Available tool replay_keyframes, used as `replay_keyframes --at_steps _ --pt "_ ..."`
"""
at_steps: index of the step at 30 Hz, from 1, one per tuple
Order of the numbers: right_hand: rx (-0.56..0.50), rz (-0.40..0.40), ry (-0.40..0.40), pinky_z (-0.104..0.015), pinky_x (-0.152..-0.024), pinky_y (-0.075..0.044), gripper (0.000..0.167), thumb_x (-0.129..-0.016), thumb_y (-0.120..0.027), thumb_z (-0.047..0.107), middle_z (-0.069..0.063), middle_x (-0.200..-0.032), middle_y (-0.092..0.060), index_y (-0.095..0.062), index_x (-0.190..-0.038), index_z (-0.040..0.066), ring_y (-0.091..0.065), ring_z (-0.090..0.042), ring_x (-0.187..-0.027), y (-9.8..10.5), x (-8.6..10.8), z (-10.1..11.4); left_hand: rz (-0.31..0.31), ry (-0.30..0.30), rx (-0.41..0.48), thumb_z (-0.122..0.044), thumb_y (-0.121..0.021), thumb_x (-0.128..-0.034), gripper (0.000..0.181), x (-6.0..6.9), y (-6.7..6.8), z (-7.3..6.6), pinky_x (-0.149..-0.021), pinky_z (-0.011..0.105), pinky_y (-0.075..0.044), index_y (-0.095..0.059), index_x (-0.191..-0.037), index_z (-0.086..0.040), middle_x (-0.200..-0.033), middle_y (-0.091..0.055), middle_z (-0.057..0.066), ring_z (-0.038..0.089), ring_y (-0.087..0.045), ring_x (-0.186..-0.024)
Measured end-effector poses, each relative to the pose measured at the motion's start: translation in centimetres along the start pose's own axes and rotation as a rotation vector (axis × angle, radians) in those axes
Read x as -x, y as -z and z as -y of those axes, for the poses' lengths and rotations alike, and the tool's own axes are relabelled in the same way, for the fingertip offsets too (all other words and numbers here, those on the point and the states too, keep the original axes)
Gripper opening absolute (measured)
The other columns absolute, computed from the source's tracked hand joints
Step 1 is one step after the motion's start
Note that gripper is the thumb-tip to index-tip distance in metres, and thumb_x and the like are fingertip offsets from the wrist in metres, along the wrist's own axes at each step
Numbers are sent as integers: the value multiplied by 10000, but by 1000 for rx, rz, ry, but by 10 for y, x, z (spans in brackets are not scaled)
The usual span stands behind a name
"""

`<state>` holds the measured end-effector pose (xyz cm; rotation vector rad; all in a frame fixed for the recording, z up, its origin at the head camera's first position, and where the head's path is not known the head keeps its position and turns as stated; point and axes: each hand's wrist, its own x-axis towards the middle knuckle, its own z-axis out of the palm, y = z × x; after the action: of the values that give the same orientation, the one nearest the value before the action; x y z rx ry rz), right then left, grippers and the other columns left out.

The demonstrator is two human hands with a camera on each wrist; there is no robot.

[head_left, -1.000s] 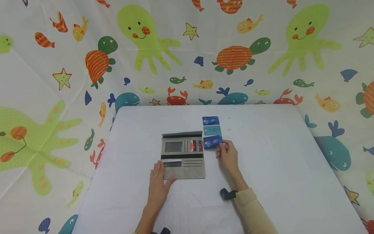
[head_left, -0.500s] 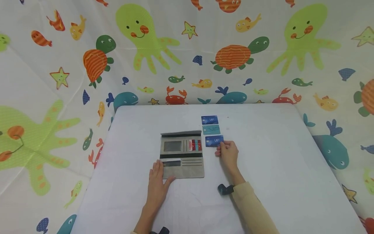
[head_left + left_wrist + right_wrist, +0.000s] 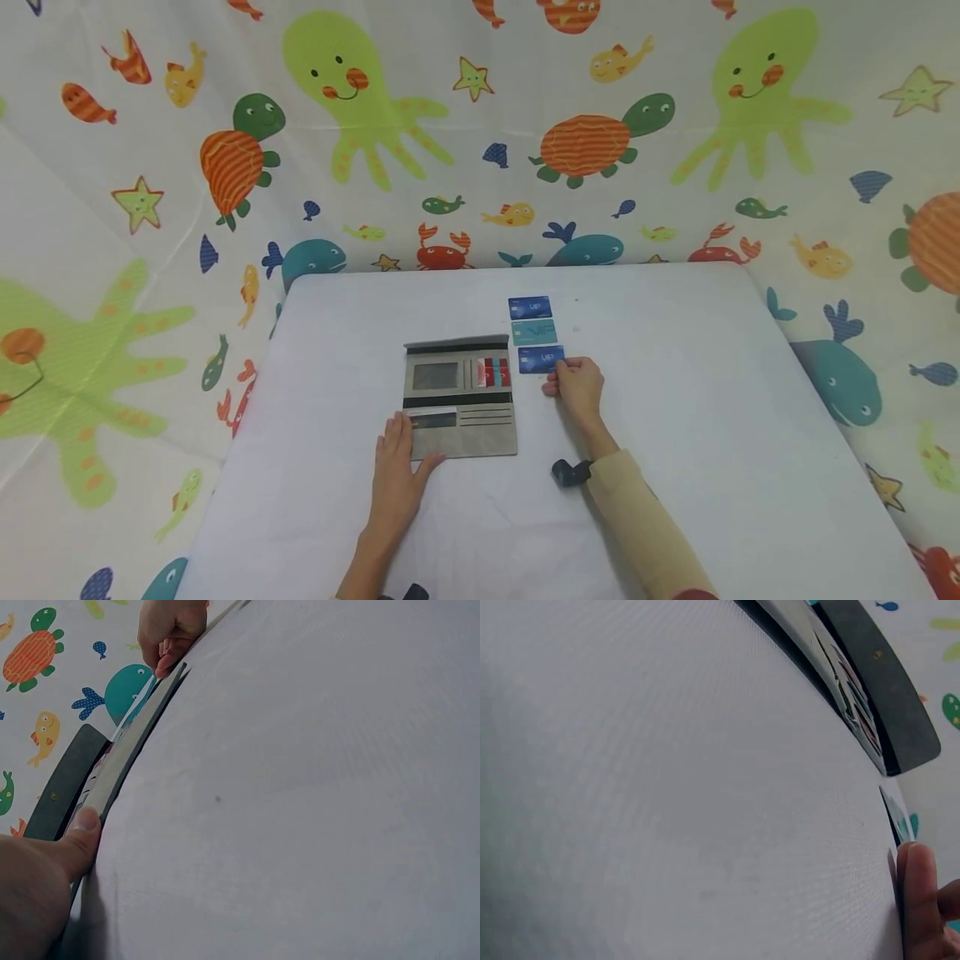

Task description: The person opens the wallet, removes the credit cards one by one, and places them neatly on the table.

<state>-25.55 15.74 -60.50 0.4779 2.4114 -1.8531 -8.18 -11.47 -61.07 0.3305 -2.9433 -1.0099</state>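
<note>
1. The wallet (image 3: pixel 480 440) lies unfolded on the white table (image 3: pixel 720 392), a little below the centre of the head view, its long black strip running across the middle.
2. The left hand (image 3: pixel 393 479) rests at the wallet's lower left edge with straight fingers; it is not curled round anything. Its thumb presses the wallet's near edge (the left wrist view shows this at its lower left).
3. The right hand (image 3: pixel 579 387), just right of centre in the head view, pinches the lower right corner of the nearest blue card (image 3: pixel 538 358) between thumb and fingers. Whether that card is raised off the table I cannot tell.
4. The nearest blue card sits just right of the wallet's upper half, marked "VIP". Right above it in the frame lies the teal card (image 3: pixel 533 333), and above that the far blue card (image 3: pixel 529 307), all three in a column.
5. Red and teal cards (image 3: pixel 493 372) show in the wallet's upper right slots.
6. A beige sleeve (image 3: pixel 645 533) runs to the bottom edge, with a black wrist device (image 3: pixel 570 473) beside its cuff.
7. A cloth (image 3: pixel 420 58) printed with sea animals fills the top of the frame.
</note>
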Motion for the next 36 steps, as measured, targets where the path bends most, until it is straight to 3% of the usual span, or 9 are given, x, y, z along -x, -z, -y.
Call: replay_keyframes --at_steps 36 --pt "35 -7 4 -274 -573 -630 228 -1001 -572 130 -209 -843 -731 -531 -1159 -30 -726 -158 -569 -5 -2 5 -10 3 10 -440 -712 -899 929 0 -3 3 -1303 498 -68 -249 -1575 -3 -1669 -195 187 372 -131 -1564"
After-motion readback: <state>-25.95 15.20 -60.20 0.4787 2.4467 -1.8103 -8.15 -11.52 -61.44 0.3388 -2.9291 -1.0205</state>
